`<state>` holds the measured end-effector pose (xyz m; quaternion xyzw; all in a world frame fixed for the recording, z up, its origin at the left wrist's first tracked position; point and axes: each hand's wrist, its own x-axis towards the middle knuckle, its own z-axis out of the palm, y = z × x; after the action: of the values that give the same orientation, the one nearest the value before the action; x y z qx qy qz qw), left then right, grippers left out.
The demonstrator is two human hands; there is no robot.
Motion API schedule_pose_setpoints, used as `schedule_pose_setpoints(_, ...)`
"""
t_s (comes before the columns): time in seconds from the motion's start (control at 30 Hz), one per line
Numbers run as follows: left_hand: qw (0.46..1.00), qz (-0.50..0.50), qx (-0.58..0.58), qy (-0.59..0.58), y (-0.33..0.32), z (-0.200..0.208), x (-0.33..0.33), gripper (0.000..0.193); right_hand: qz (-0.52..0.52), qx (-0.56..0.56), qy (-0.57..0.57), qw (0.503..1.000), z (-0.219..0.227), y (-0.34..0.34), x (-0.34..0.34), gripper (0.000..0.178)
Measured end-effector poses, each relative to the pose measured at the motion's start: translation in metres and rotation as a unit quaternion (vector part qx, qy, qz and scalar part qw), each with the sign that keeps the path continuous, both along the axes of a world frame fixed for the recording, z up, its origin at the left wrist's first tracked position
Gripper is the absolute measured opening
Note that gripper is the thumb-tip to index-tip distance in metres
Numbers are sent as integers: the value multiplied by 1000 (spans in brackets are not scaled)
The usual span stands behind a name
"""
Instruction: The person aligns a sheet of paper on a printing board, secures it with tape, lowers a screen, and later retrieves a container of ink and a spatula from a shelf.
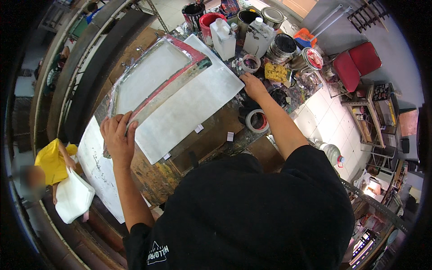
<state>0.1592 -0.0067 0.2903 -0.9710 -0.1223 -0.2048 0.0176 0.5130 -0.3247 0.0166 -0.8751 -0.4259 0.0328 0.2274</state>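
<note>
The screen-printing frame [155, 76] stands tilted up off the white sheet [189, 105] on the tabletop [211, 135], my left hand [118, 137] gripping its near edge. My right hand [253, 85] presses flat, fingers open, on the sheet's far corner beside the paint cans [281, 47]; I judge the sheet isn't pulled yet.

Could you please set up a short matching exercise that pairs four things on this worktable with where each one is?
Things:
1. left hand
2. right hand
3. roll of tape
4. yellow sponge

Places:
A. beside the right forearm, on the table
B. among the paint cans at the far side
C. gripping the near corner of the tilted screen frame
D. pressing the far edge of the white sheet

Pairs: 1-C, 2-D, 3-A, 4-B
</note>
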Motion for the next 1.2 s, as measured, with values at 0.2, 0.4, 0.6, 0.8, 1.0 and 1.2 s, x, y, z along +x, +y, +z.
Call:
schedule_pose_setpoints(0.2, 1000, 0, 0, -1, 9, 11, 6, 29, -39, 12, -3, 999, -12, 3, 0, 15)
schedule_pose_setpoints(0.4, 999, 20, -18, 23, 12, 22, 6, 30, -91, -42, 33, 994, 28, -62, -20, 14)
schedule_pose_setpoints(0.6, 1000, -2, 0, -14, 16, 24, 10, 28, -138, -262, 12, 955, 63, -79, -18, 28)
schedule_pose_setpoints(0.8, 999, -22, -6, -27, 15, 24, 10, 28, -16, -17, -72, 997, 67, -18, -55, 46)
schedule_pose_setpoints(1.0, 999, -18, -6, -27, 25, 33, 12, 28, 17, -195, -44, 980, 10, 37, -95, 79)
schedule_pose_setpoints(1.2, 999, -17, -22, -19, 31, 45, 18, 28, -25, -184, -10, 983, -7, 43, -110, 81)
